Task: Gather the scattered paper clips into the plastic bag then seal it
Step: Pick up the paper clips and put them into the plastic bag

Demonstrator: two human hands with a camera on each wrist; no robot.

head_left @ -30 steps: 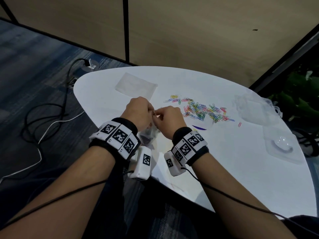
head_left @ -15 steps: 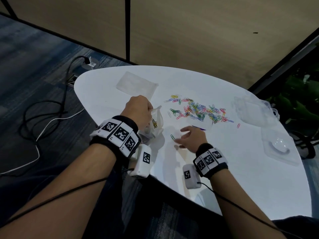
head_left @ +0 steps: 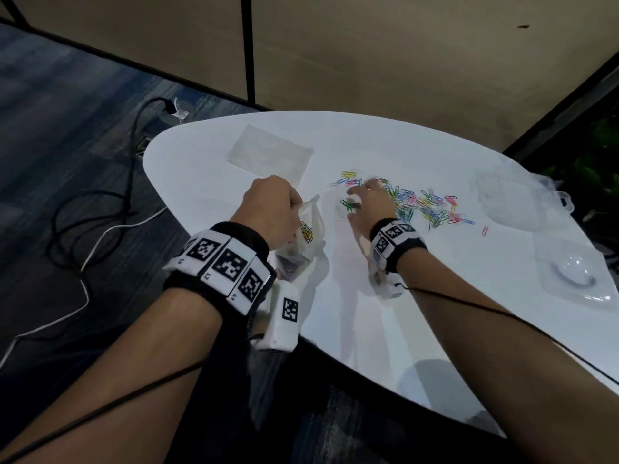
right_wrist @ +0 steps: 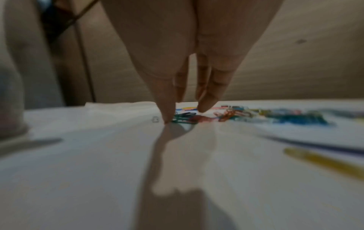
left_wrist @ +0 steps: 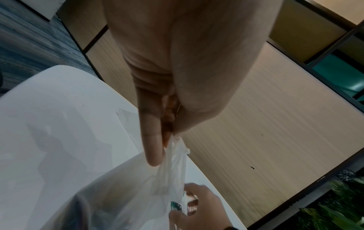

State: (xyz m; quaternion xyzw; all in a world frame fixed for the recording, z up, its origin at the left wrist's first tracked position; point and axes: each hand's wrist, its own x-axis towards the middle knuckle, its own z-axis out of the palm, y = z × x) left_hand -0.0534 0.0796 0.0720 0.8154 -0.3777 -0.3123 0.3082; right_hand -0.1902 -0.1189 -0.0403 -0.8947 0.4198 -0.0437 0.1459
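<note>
My left hand pinches the top edge of a clear plastic bag and holds it up over the table's near-left edge; several paper clips lie inside. In the left wrist view, thumb and fingers press the bag rim together. My right hand reaches down onto the left end of the coloured paper clip pile. Its straight fingers point down, the thumb tip touching the table beside a few green clips. Nothing is held in it.
The white oval table also carries a flat empty plastic bag at the far left, clear plastic containers and a clear lid at the right, and one pink clip apart. Cables lie on the floor at left.
My right hand left the bag's mouth, dropped to the table, then moved farther out to the pile's left end. The left hand has kept holding the bag.
</note>
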